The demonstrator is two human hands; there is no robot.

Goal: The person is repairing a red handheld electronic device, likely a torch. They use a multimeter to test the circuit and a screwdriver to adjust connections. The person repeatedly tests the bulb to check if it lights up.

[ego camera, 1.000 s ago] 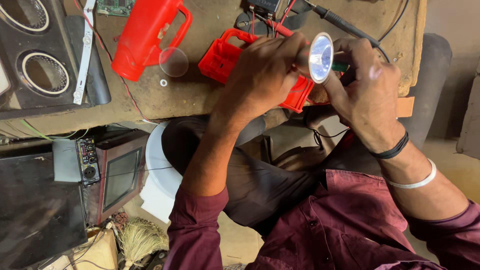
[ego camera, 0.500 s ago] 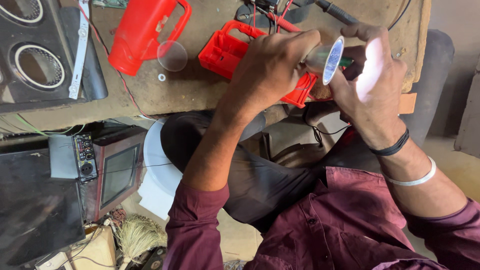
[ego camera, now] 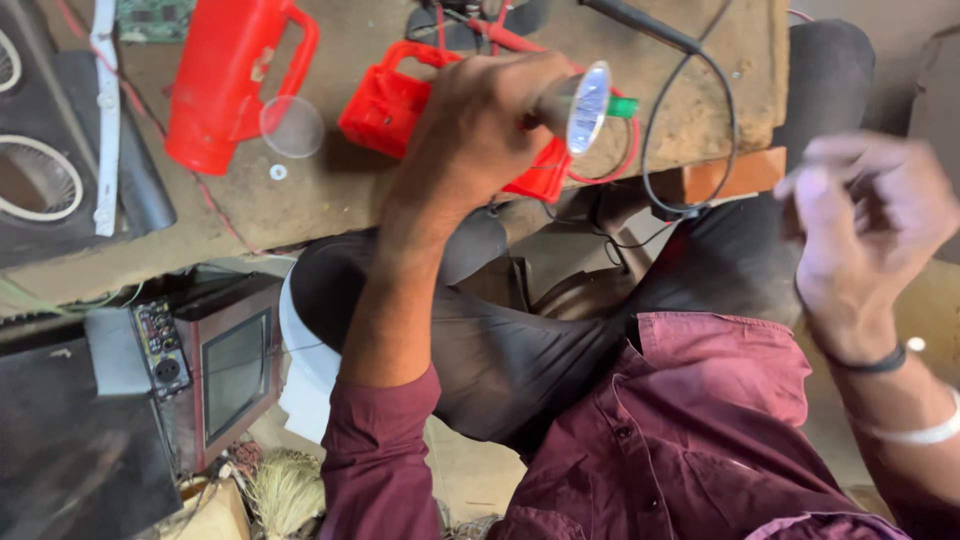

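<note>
Silver reflector [ego camera: 585, 105] now gripped by left hand [ego camera: 480, 125] alone, upper centre over worktop [ego camera: 330, 200]. Right hand [ego camera: 865, 215] has let go, pulled to right edge, blurred, fingers loosely curled, empty. Red casing [ego camera: 400, 100] beneath.

The person wore a maroon button shirt [ego camera: 690, 440] with sleeves rolled above the elbows, and dark grey trousers [ego camera: 500, 350]. A black band [ego camera: 868, 362] and a pale bangle [ego camera: 925, 432] circled the right wrist.

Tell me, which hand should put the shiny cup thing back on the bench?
Probably the left hand: it already grips the silver reflector right above the workbench. The right hand is off to the side, away from the bench.
</note>
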